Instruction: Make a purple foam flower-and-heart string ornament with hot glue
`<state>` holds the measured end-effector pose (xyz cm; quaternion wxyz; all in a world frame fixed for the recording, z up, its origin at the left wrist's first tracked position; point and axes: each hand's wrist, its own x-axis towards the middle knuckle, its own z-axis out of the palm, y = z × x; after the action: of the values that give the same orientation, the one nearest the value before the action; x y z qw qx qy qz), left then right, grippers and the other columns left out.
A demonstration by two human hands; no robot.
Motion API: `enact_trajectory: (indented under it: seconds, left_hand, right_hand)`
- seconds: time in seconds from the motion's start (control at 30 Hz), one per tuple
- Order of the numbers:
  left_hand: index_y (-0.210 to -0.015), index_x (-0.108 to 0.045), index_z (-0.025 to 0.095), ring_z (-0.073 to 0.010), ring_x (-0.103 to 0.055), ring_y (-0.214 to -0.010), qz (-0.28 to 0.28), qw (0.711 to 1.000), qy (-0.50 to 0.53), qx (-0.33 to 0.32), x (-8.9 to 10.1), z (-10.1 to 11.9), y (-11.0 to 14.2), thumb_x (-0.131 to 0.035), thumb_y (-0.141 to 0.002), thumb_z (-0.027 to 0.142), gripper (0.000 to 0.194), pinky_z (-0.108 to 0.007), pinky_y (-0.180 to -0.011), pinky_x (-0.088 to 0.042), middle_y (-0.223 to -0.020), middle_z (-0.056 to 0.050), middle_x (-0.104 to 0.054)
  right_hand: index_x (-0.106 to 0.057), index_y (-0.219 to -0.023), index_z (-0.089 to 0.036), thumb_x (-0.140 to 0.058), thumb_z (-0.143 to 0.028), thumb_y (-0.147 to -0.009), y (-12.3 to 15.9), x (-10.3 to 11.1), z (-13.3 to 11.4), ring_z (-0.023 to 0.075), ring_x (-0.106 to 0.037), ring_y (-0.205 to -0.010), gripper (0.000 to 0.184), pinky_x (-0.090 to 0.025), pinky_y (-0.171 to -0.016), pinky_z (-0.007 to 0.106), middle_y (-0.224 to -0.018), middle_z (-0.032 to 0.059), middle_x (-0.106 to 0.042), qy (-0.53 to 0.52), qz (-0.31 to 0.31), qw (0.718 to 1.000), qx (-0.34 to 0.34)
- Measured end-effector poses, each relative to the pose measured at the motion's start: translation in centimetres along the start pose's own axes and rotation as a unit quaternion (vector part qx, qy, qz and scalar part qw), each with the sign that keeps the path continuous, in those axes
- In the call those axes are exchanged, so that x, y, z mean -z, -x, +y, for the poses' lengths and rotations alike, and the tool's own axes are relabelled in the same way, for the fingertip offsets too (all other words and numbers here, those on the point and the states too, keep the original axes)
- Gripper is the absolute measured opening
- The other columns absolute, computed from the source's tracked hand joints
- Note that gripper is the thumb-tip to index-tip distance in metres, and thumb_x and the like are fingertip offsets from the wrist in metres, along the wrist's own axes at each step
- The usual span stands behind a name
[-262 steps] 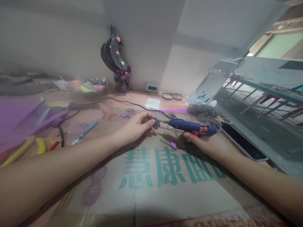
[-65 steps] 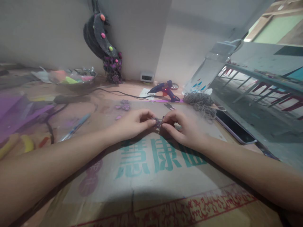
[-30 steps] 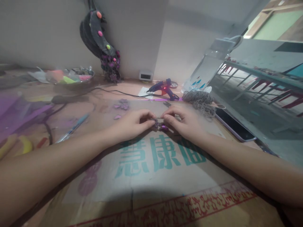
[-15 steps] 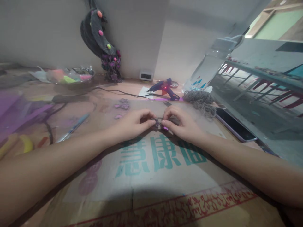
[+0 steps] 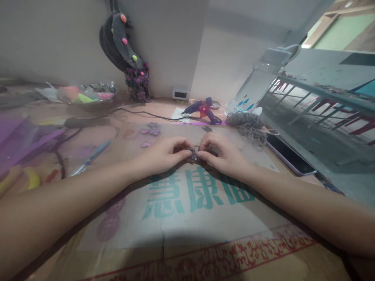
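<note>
moved inward since the earlier frame, the right hand (image 5: pixel 222 154), grip unclear, meets the piece (image 5: pixel 193 155) the left hand (image 5: pixel 168 154) pinches mid-frame, apparently unfinished, while a flower (image 5: pixel 154 129) up and left of centre seems done.

Two hands (image 5: pixel 171 155), one small purple-grey piece (image 5: pixel 193 155), one glue gun (image 5: pixel 195 107), one phone (image 5: pixel 291 155), one bottle (image 5: pixel 250 88), one pen (image 5: pixel 93 157), one bundle of grey yarn (image 5: pixel 247 124), one bowl (image 5: pixel 96 103), one small digital display (image 5: pixel 181 94), one crescent ornament (image 5: pixel 121 41), at least four pompoms (image 5: pixel 124 41) and three large green characters (image 5: pixel 205 189) are visible. The purple cutouts (image 5: pixel 152 129) blur past counting.
</note>
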<state>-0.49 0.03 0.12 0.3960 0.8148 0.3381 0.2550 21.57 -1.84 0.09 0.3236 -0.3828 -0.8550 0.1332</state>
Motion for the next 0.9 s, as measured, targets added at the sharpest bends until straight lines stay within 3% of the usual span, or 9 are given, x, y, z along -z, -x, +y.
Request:
enact_trajectory:
  seconds: [0.4, 0.63, 0.77, 0.9]
  left_hand:
    - [-0.102, -0.066, 0.019, -0.0184, -0.068, -0.089, -0.001, 1.000, 0.004, 0.010, 0.05, -0.12, -0.09, -0.053, -0.094, 0.036, 0.023, -0.030, -0.081, -0.051, -0.098, -0.003, -0.074]
    - [-0.106, -0.067, 0.020, -0.0196, -0.068, -0.092, 0.006, 1.000, -0.003, 0.013, 0.04, -0.46, -0.16, -0.053, -0.093, 0.037, 0.026, -0.031, -0.083, -0.051, -0.101, -0.004, -0.074]
    - [-0.103, -0.065, 0.020, -0.0191, -0.069, -0.092, 0.004, 1.000, 0.015, 0.014, 0.01, -0.33, -0.16, -0.053, -0.094, 0.035, 0.022, -0.031, -0.085, -0.051, -0.099, -0.003, -0.075]
    - [-0.103, -0.063, 0.019, -0.0189, -0.070, -0.091, 0.000, 0.999, 0.035, 0.022, -0.05, -0.37, -0.13, -0.054, -0.094, 0.036, 0.021, -0.031, -0.084, -0.051, -0.097, -0.004, -0.076]
  right_hand:
    - [-0.056, -0.081, -0.021, -0.063, -0.025, -0.092, 0.03, 0.05, -0.31, 0.0187, -0.057, -0.079, 0.014, -0.044, -0.074, 0.033, -0.081, 0.0025, -0.063, 0.014, 0.027, 0.999, 0.013]
    - [-0.056, -0.093, -0.021, -0.057, -0.030, -0.095, 0.18, 0.26, -0.61, 0.0188, -0.059, -0.083, 0.010, -0.046, -0.076, 0.032, -0.088, 0.0035, -0.064, -0.014, 0.023, 1.000, 0.013]
    - [-0.055, -0.105, -0.022, -0.051, -0.043, -0.098, 0.33, 0.25, -0.42, 0.0186, -0.059, -0.086, 0.023, -0.048, -0.079, 0.033, -0.093, 0.0036, -0.061, -0.072, 0.082, 0.994, -0.031]
    - [-0.059, -0.106, -0.023, -0.042, -0.046, -0.103, 0.15, 0.33, 0.00, 0.0162, -0.057, -0.077, 0.029, -0.047, -0.076, 0.031, -0.080, 0.0006, -0.056, -0.143, 0.189, 0.970, -0.058]
